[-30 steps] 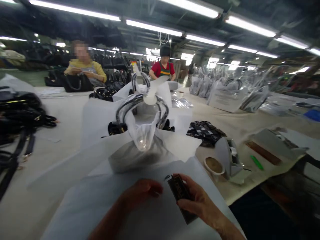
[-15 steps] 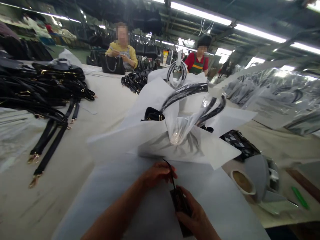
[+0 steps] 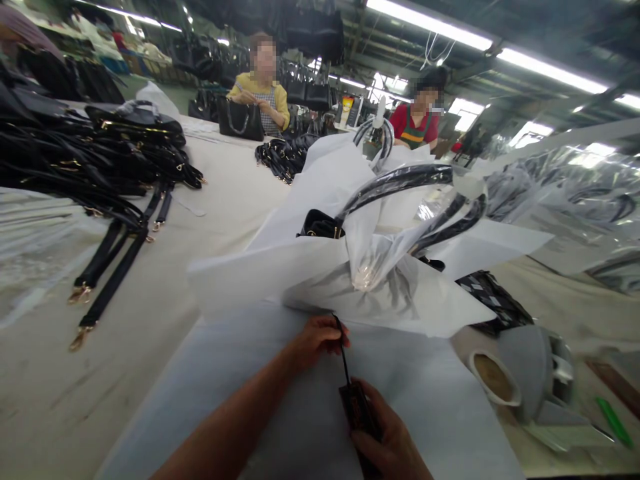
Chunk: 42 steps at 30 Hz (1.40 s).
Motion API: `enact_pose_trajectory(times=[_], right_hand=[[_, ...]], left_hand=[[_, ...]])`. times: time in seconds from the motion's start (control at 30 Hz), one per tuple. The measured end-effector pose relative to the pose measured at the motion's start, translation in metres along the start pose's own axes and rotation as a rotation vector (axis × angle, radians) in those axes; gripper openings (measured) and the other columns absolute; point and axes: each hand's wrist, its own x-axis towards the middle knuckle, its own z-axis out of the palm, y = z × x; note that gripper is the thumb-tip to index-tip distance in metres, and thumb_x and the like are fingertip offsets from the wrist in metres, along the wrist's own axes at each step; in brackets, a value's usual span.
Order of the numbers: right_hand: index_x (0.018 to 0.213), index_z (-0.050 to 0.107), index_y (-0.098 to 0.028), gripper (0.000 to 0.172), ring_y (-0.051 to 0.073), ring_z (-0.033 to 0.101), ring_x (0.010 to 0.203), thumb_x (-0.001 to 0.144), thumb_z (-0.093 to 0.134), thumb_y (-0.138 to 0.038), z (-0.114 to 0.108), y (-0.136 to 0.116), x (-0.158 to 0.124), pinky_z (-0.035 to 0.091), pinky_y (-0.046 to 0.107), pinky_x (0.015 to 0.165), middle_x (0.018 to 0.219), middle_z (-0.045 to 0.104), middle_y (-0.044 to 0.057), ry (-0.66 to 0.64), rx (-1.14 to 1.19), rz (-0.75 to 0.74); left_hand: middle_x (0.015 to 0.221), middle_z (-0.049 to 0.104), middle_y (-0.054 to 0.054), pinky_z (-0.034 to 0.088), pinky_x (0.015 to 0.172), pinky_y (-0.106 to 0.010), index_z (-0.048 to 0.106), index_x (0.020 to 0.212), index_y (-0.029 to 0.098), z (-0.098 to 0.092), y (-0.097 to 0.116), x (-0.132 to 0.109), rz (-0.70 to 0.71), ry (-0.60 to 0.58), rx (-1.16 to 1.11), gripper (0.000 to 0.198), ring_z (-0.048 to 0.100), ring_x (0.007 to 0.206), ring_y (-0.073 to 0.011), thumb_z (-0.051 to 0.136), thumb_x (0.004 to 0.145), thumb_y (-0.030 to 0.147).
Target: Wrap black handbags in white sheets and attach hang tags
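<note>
My right hand (image 3: 387,437) grips a dark rectangular hang tag (image 3: 356,407) with faint lettering on its face. From the tag's top end a thin black cord runs up to my left hand (image 3: 320,340), whose fingers pinch it near its upper end. Both hands are above a white wrapping sheet (image 3: 240,387). Just beyond them a handbag stands wrapped in white paper (image 3: 260,267), its dark handles (image 3: 400,183) covered in clear plastic. Part of the black bag body (image 3: 320,223) shows between the sheets.
Black straps with gold clasps (image 3: 115,280) lie piled at the left. To the right are a tape dispenser (image 3: 535,373), a green-handled tool (image 3: 614,421) and plastic-wrapped bags (image 3: 575,193). Two people (image 3: 263,93) work across the table, one beside a black handbag (image 3: 241,120).
The view has turned slightly left, so the scene sits further right. The cord between my hands now looks straighter and more drawn out. Both hands keep their hold.
</note>
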Motion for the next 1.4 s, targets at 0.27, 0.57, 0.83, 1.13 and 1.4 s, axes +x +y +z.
enact_pose_trajectory(times=[0.27, 0.57, 0.83, 1.13, 1.4], right_hand=[[0.129, 0.05, -0.021, 0.065, 0.023, 0.063, 0.087, 0.064, 0.051, -0.022, -0.018, 0.005, -0.002, 0.048, 0.034, 0.082, 0.099, 0.068, 0.005, -0.028, -0.171, -0.002], [0.126, 0.051, -0.021, 0.048, 0.024, 0.056, 0.115, 0.079, 0.055, -0.031, 0.013, -0.029, 0.055, 0.046, 0.038, 0.098, 0.123, 0.061, 0.011, 0.339, -0.193, -0.374], [0.095, 0.063, -0.016, 0.036, 0.013, 0.05, 0.053, 0.082, 0.054, -0.049, 0.03, -0.04, 0.07, 0.043, 0.023, 0.053, 0.057, 0.053, -0.003, 0.253, 0.114, -0.166], [0.068, 0.062, -0.018, 0.034, 0.011, 0.037, 0.055, 0.076, 0.06, -0.051, 0.022, -0.063, 0.053, 0.035, 0.023, 0.052, 0.056, 0.043, -0.003, 0.444, 0.139, -0.24], [0.073, 0.065, -0.016, 0.039, 0.009, 0.029, 0.048, 0.068, 0.067, -0.054, -0.004, -0.083, 0.037, 0.026, 0.023, 0.043, 0.052, 0.034, -0.005, 0.537, 0.316, -0.178]], left_hand=[[0.053, 0.053, 0.003, 0.023, 0.039, -0.018, 0.062, 0.07, 0.011, -0.005, 0.006, 0.001, 0.073, 0.114, -0.088, 0.023, 0.04, 0.041, -0.0044, 0.071, 0.056, 0.028], [0.05, 0.059, 0.0, 0.03, 0.04, -0.02, 0.06, 0.064, 0.013, 0.003, 0.007, -0.007, 0.068, 0.05, -0.113, 0.029, 0.047, 0.039, -0.0076, 0.078, 0.053, 0.032], [0.05, 0.061, -0.001, 0.026, 0.037, -0.019, 0.06, 0.062, 0.013, -0.002, 0.016, -0.009, 0.107, 0.096, -0.137, 0.027, 0.043, 0.036, -0.0061, 0.077, 0.051, 0.031], [0.055, 0.063, -0.002, 0.031, 0.042, -0.021, 0.061, 0.063, 0.013, 0.004, 0.014, -0.006, 0.157, 0.148, 0.018, 0.024, 0.045, 0.039, -0.0072, 0.072, 0.053, 0.032], [0.079, 0.067, -0.006, 0.05, 0.072, -0.028, 0.064, 0.087, 0.016, 0.053, 0.07, -0.055, 1.065, 0.377, 1.142, 0.011, 0.062, 0.077, -0.0162, 0.055, 0.084, 0.02]])
